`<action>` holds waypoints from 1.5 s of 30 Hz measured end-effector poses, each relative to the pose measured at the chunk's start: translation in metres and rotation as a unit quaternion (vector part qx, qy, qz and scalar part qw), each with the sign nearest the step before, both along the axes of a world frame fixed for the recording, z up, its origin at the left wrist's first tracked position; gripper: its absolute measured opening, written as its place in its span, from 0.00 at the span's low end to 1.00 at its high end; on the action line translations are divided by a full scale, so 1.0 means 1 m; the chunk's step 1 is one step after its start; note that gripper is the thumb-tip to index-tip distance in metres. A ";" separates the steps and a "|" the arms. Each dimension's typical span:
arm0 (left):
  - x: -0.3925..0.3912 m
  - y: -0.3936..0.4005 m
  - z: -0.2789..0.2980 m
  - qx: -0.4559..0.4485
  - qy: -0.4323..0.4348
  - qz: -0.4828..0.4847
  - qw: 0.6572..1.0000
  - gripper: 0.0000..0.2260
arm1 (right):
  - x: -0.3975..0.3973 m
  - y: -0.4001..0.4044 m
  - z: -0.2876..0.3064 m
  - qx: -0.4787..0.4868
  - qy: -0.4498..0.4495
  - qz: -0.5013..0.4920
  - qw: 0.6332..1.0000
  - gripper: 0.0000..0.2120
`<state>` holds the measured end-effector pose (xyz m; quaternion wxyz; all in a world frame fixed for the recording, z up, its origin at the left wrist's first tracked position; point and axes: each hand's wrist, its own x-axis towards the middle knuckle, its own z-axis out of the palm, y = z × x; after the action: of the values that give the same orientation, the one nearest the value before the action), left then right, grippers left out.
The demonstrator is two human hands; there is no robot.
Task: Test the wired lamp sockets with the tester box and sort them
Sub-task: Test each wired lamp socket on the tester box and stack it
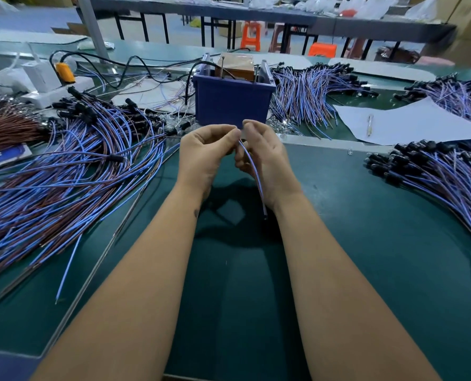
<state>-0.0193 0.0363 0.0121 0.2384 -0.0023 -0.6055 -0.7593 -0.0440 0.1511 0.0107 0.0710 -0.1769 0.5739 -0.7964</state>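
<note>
Right now both hands are raised together just in front of the blue plastic tester box (233, 104), which sits at twelve o'clock on the green work mat (338, 243). The left hand (204, 158) has its fingers curled, thumb and forefinger pinched at the top of a thin blue-and-brown wired lamp socket lead (252, 166). The right hand (267, 160) curls around the same lead from the other side, fingertips nearly touching the left's. The lead droops back toward six o'clock along the right wrist. The socket end itself is hidden between the fingers, so I cannot tell how it is turned.

To do this step well, I'd judge the bare wire ends should be kept apart and steady, then brought straight up to the contacts atop the box, not dragged across them.

A big loose heap of blue and brown leads (64, 171) fans out at nine o'clock; neater black-capped bundles (435, 171) lie at three o'clock, and another batch (311, 94) at one o'clock beside the box. A white paper sheet (410, 119) with a clear pen (369, 125) lies at two o'clock.
</note>
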 end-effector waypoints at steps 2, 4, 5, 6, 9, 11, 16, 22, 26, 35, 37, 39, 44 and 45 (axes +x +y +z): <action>0.001 -0.001 0.002 0.042 -0.002 -0.005 0.999 0.02 | -0.004 0.003 0.000 -0.003 -0.027 -0.010 1.000 0.21; 0.002 -0.001 0.005 0.069 -0.002 -0.051 0.996 0.07 | -0.006 0.004 -0.001 0.013 -0.039 -0.024 0.999 0.23; 0.003 -0.002 0.005 0.083 0.000 -0.096 0.992 0.10 | -0.007 0.004 -0.002 0.018 -0.049 -0.029 0.998 0.23; 0.004 -0.004 0.006 0.091 0.002 -0.147 0.985 0.12 | -0.007 0.003 -0.002 0.023 -0.059 -0.033 0.997 0.23; 0.008 -0.012 0.008 0.072 -0.009 -0.280 0.957 0.11 | -0.006 0.002 -0.001 0.036 -0.062 -0.027 0.997 0.17; 0.009 -0.013 0.006 0.034 -0.039 -0.309 0.950 0.11 | -0.004 0.003 0.000 0.027 -0.050 -0.024 0.998 0.14; 0.001 -0.004 -0.005 -0.102 -0.123 -0.154 0.975 0.09 | -0.008 0.001 -0.004 0.046 -0.044 -0.088 0.994 0.07; -0.002 -0.001 -0.009 -0.160 -0.133 -0.093 0.974 0.07 | -0.012 -0.004 -0.010 0.107 0.020 -0.166 0.980 0.07; -0.005 -0.007 -0.009 -0.117 -0.134 -0.035 0.983 0.08 | -0.016 0.003 -0.012 0.115 0.013 -0.225 0.967 0.09; -0.005 -0.020 -0.005 -0.062 -0.043 0.123 0.990 0.08 | -0.016 0.006 -0.009 0.134 0.028 -0.337 0.932 0.09; -0.005 -0.021 -0.005 -0.042 -0.055 0.132 0.989 0.09 | -0.015 0.007 -0.007 0.124 0.027 -0.368 0.921 0.08; -0.006 -0.021 -0.005 -0.043 -0.096 0.130 0.986 0.09 | -0.014 0.008 -0.006 0.107 0.016 -0.385 0.916 0.08; -0.010 -0.021 -0.011 -0.109 -0.132 0.126 0.977 0.05 | -0.013 0.007 -0.006 0.104 -0.017 -0.361 0.927 0.12; -0.010 -0.022 -0.011 -0.114 -0.128 0.133 0.976 0.08 | -0.013 0.007 -0.006 0.106 -0.025 -0.355 0.929 0.13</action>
<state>-0.0292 0.0146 0.0010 0.2560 0.1482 -0.7087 -0.6405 -0.0569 0.1583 0.0049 -0.1838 0.0666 0.6782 -0.7083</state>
